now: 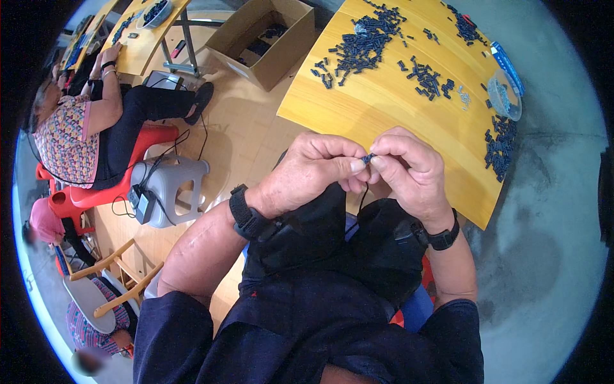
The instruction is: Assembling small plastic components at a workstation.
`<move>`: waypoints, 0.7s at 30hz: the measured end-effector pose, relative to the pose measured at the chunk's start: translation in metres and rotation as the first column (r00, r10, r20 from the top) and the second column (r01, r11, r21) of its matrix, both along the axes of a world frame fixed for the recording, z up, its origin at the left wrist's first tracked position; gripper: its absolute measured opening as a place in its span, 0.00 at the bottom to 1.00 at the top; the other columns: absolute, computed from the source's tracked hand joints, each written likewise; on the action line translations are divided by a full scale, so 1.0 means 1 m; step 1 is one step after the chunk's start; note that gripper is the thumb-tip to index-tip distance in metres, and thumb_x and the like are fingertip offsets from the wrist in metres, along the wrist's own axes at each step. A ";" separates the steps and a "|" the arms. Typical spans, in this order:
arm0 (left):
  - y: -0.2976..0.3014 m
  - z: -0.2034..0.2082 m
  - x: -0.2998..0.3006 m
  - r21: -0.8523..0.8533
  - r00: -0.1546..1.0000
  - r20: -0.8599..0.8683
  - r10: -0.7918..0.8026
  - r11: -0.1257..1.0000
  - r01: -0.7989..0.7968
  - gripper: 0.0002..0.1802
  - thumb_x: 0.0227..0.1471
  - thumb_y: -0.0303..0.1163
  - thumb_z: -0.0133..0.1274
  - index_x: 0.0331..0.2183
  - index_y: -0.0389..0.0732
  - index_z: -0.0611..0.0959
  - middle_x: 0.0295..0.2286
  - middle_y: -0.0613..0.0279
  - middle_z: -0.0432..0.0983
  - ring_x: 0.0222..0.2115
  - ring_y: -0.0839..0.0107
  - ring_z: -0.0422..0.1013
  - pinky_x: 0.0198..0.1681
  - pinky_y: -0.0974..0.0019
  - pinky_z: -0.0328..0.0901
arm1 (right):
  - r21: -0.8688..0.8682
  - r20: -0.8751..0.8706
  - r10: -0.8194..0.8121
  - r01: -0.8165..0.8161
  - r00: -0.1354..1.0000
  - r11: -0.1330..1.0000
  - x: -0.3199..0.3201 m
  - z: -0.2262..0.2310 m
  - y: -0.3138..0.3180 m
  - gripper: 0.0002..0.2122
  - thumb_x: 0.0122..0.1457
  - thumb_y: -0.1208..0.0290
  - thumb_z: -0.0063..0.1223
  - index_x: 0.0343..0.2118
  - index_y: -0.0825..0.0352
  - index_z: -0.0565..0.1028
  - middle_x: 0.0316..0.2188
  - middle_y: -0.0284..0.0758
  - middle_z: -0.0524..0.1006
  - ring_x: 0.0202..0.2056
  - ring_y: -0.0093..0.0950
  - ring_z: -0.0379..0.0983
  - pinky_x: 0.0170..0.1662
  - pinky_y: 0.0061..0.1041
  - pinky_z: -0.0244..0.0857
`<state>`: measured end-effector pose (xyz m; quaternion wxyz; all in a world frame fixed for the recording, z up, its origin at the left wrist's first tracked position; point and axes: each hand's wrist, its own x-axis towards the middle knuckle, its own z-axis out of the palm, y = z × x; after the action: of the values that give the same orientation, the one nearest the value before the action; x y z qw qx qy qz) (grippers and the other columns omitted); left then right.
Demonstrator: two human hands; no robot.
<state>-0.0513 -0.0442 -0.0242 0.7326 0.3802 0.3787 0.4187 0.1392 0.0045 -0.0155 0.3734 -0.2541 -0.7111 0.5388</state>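
Over my lap, in front of the table's near edge, my two hands meet. My left hand pinches a small dark plastic part between thumb and forefinger. From the other side, the thumb and forefinger of my right hand close on the same part. Fingertips cover most of it, so its exact shape is hidden. Beyond my hands, the yellow wooden table carries a large pile of small black cylindrical parts. A smaller cluster of black parts lies nearer, to the right.
Toward the right table edge stand a clear plastic bowl, a blue box, silver pieces and another black pile. An open cardboard box sits on the floor. A grey stool and a seated person are at left.
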 end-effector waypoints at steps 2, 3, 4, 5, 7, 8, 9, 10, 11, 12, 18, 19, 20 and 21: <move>-0.001 0.001 0.001 -0.005 1.000 -0.004 -0.007 1.000 0.007 0.08 0.56 0.25 0.48 0.35 0.33 0.80 0.29 0.61 0.78 0.27 0.76 0.74 0.33 0.74 0.69 | 0.002 0.010 -0.009 0.009 1.000 1.000 0.000 -0.004 -0.001 0.03 0.56 0.82 0.50 0.33 0.69 0.74 0.28 0.33 0.72 0.25 0.20 0.70 0.28 0.17 0.65; -0.001 0.003 0.002 -0.034 1.000 0.004 0.004 0.999 -0.003 0.07 0.56 0.25 0.48 0.35 0.33 0.80 0.29 0.61 0.78 0.27 0.77 0.74 0.32 0.74 0.69 | 0.005 0.022 -0.019 0.019 1.000 1.000 0.001 -0.006 -0.001 0.03 0.56 0.82 0.51 0.33 0.69 0.74 0.28 0.33 0.72 0.27 0.20 0.70 0.29 0.18 0.65; -0.001 0.004 0.003 -0.063 1.000 0.011 0.015 0.998 -0.014 0.07 0.56 0.25 0.49 0.34 0.34 0.81 0.28 0.61 0.78 0.27 0.79 0.73 0.32 0.75 0.69 | 0.006 0.024 -0.021 0.021 0.999 1.000 0.000 -0.008 -0.002 0.03 0.56 0.82 0.51 0.33 0.69 0.74 0.28 0.33 0.72 0.27 0.20 0.70 0.29 0.18 0.65; -0.001 0.003 0.003 -0.062 1.000 0.012 0.014 0.998 -0.013 0.07 0.56 0.25 0.49 0.34 0.34 0.81 0.28 0.61 0.78 0.27 0.79 0.73 0.32 0.75 0.69 | -0.020 -0.006 -0.042 0.042 0.999 0.999 -0.001 -0.011 -0.004 0.03 0.55 0.81 0.51 0.33 0.69 0.74 0.28 0.33 0.72 0.28 0.21 0.70 0.30 0.18 0.65; -0.002 0.002 0.006 -0.065 0.999 0.006 0.051 0.997 -0.050 0.07 0.56 0.25 0.49 0.34 0.34 0.81 0.28 0.61 0.78 0.26 0.78 0.74 0.31 0.75 0.70 | -0.044 -0.033 -0.064 0.062 0.997 0.997 -0.001 -0.011 -0.005 0.03 0.55 0.81 0.52 0.33 0.69 0.75 0.28 0.33 0.72 0.29 0.21 0.69 0.31 0.18 0.65; -0.003 0.002 0.006 -0.065 0.999 0.005 0.052 0.997 -0.052 0.07 0.56 0.25 0.49 0.34 0.34 0.81 0.28 0.61 0.78 0.26 0.78 0.74 0.31 0.75 0.70 | -0.014 -0.010 -0.073 0.073 0.997 0.997 -0.001 -0.010 -0.005 0.04 0.55 0.81 0.52 0.33 0.69 0.75 0.28 0.33 0.72 0.29 0.21 0.69 0.32 0.18 0.65; -0.004 0.001 0.007 -0.066 0.998 0.025 0.063 0.996 -0.061 0.07 0.56 0.24 0.49 0.34 0.33 0.81 0.28 0.61 0.78 0.26 0.78 0.74 0.31 0.75 0.70 | 0.018 0.012 -0.083 0.083 0.996 0.996 -0.001 -0.009 -0.006 0.04 0.55 0.81 0.52 0.33 0.69 0.75 0.27 0.33 0.72 0.29 0.21 0.69 0.32 0.18 0.64; -0.004 0.001 0.008 -0.066 0.996 0.045 0.074 0.995 -0.071 0.07 0.55 0.24 0.49 0.34 0.33 0.81 0.28 0.61 0.78 0.26 0.78 0.74 0.31 0.74 0.70 | 0.018 0.012 -0.082 0.082 0.997 0.996 -0.001 -0.009 -0.006 0.04 0.55 0.81 0.52 0.33 0.69 0.75 0.27 0.33 0.72 0.29 0.21 0.69 0.32 0.18 0.64; -0.004 0.001 0.007 -0.065 0.996 0.046 0.074 0.995 -0.071 0.07 0.55 0.24 0.49 0.34 0.33 0.81 0.28 0.61 0.78 0.26 0.78 0.74 0.31 0.74 0.70 | 0.010 0.002 -0.074 0.074 0.997 0.997 0.000 -0.009 -0.006 0.04 0.55 0.81 0.52 0.33 0.68 0.75 0.27 0.33 0.72 0.29 0.22 0.69 0.32 0.19 0.64; -0.004 0.001 0.006 -0.042 0.998 0.036 0.050 0.998 -0.049 0.06 0.55 0.23 0.50 0.34 0.33 0.81 0.28 0.61 0.78 0.26 0.77 0.74 0.31 0.74 0.71 | 0.002 -0.008 -0.067 0.067 0.998 0.998 0.002 -0.009 -0.007 0.05 0.54 0.81 0.53 0.34 0.68 0.75 0.27 0.33 0.72 0.29 0.22 0.69 0.32 0.19 0.64; -0.006 0.003 0.008 -0.011 1.000 0.014 -0.022 1.000 0.022 0.07 0.55 0.24 0.50 0.34 0.32 0.80 0.28 0.59 0.78 0.28 0.75 0.76 0.31 0.72 0.72 | -0.003 -0.006 0.016 -0.016 1.000 1.000 0.013 -0.007 -0.006 0.06 0.53 0.83 0.54 0.34 0.69 0.76 0.28 0.34 0.74 0.28 0.23 0.71 0.31 0.19 0.64; -0.006 0.004 0.009 -0.029 0.998 0.053 -0.021 0.999 0.023 0.07 0.55 0.24 0.50 0.35 0.32 0.80 0.28 0.59 0.79 0.28 0.75 0.76 0.31 0.72 0.72 | -0.004 -0.007 0.015 -0.015 1.000 1.000 0.014 -0.007 -0.006 0.06 0.53 0.83 0.54 0.34 0.69 0.76 0.28 0.34 0.74 0.28 0.23 0.71 0.31 0.19 0.64; -0.006 0.003 0.009 -0.030 0.998 0.054 -0.023 0.999 0.025 0.07 0.55 0.24 0.50 0.35 0.32 0.80 0.28 0.59 0.79 0.28 0.75 0.76 0.31 0.72 0.72 | 0.002 -0.013 0.038 -0.038 0.999 0.999 0.016 -0.007 -0.004 0.05 0.53 0.83 0.54 0.33 0.69 0.76 0.28 0.34 0.74 0.28 0.22 0.71 0.31 0.19 0.64; -0.007 0.003 0.009 -0.030 0.997 0.066 -0.027 0.999 0.029 0.07 0.55 0.24 0.50 0.35 0.31 0.80 0.28 0.59 0.79 0.28 0.74 0.76 0.31 0.72 0.72 | 0.007 -0.019 0.061 -0.061 0.998 0.998 0.016 -0.006 -0.004 0.05 0.53 0.83 0.53 0.33 0.69 0.76 0.29 0.34 0.74 0.28 0.22 0.71 0.30 0.19 0.64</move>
<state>-0.0422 -0.0508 -0.0211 0.7564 0.3599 0.3555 0.4147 0.1554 0.0009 -0.0214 0.3645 -0.2257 -0.7166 0.5501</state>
